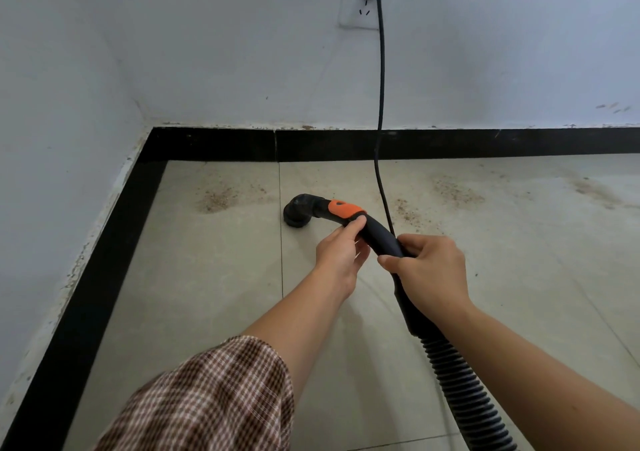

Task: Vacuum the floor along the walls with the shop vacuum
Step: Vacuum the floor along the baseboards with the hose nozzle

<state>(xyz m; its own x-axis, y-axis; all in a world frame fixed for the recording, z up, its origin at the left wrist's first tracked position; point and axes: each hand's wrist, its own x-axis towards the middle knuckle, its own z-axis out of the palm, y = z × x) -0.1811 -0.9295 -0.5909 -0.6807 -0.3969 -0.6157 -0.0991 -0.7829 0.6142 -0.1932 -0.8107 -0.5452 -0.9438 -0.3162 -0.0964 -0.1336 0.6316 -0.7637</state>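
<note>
Both hands, left hand (pixel 341 258) and right hand (pixel 429 270), gripping the vacuum handle (pixel 375 230), ribbed hose (pixel 464 384) cut off below, nozzle (pixel 298 212) mouth hidden against floor (pixel 207 277)

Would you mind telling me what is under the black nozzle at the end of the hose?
Pale floor tile beside a grout line; the debris patch lies left of the nozzle, not under it. The spot directly beneath its mouth is covered.
</note>
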